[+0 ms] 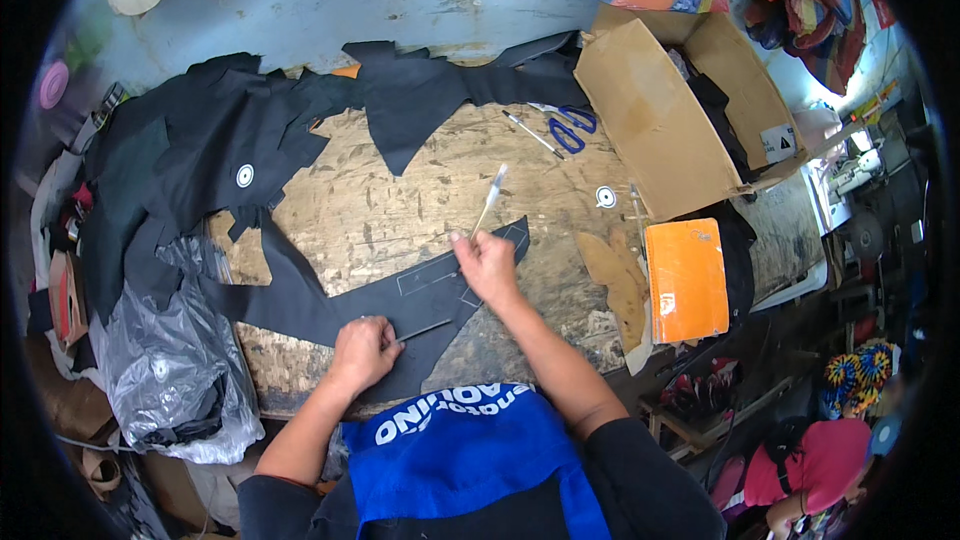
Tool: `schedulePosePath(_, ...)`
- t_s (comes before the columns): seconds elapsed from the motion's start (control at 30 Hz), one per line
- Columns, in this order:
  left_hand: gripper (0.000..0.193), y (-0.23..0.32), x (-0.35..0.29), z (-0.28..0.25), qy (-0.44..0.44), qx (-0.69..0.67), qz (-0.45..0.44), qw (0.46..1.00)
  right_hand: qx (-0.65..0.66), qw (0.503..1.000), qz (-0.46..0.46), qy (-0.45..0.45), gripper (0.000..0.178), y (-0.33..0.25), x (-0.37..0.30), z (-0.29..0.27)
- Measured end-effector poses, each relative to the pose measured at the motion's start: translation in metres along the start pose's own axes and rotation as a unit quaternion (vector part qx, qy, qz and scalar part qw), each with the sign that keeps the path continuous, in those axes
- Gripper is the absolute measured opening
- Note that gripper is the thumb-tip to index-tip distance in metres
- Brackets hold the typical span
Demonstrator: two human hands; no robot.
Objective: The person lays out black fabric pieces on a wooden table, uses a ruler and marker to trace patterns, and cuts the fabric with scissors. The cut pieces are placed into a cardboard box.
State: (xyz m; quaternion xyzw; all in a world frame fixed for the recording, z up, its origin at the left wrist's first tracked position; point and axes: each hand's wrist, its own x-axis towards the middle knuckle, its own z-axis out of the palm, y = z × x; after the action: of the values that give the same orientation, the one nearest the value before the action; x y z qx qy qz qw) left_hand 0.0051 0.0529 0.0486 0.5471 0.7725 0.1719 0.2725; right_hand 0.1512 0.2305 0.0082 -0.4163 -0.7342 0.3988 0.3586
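A black sheet of leather-like material (pixel 370 302) lies on the worn wooden table in front of me, with pale outlines drawn on its right part. Over those outlines, my right hand (pixel 487 268) grips a slim pen (pixel 494 192) with a clear whitish end pointing up and away. My left hand (pixel 366 350) rests on the sheet's near part, its fingers closed on a thin dark grey rod (pixel 426 331) that lies across the material toward the right. The rod's exact kind does not show.
Black scraps (pixel 200 140) cover the table's left and far sides. Blue-handled scissors (pixel 571 130) and a white pen (pixel 533 134) lie beyond my right hand. An open cardboard box (pixel 650 110), an orange notebook (pixel 688 280) and brown pattern pieces (pixel 612 280) are rightward; a plastic bag (pixel 175 370) sits left.
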Motion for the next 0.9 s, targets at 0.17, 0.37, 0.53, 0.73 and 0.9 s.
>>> schedulePosePath(0.17, 0.026, 0.008, 0.085, -0.025, 0.003, -0.282, -0.053, 0.958, -0.227, 0.97, 0.07, -0.04, 0.032, 0.012, 0.055, -0.036)
schedulePosePath(0.37, 0.021, 0.049, 0.185, -0.046, 0.079, -0.458, -0.037, 0.884, -0.315, 0.93, 0.156, -0.11, 0.033, 0.003, 0.094, -0.054)
schedulePosePath(0.53, 0.044, 0.075, 0.228, -0.035, 0.042, -0.514, -0.024, 0.857, -0.32, 0.931, 0.122, -0.13, 0.033, 0.016, 0.115, -0.078)
schedulePosePath(0.73, 0.083, 0.055, 0.163, -0.017, 0.106, -0.216, 0.088, 0.967, -0.277, 0.953, -0.031, 0.119, 0.018, 0.068, 0.177, -0.124)
schedulePosePath(0.9, 0.04, 0.022, 0.017, 0.005, 0.1, -0.085, 0.166, 0.977, -0.405, 0.913, -0.016, 0.032, 0.031, 0.09, 0.205, -0.133)
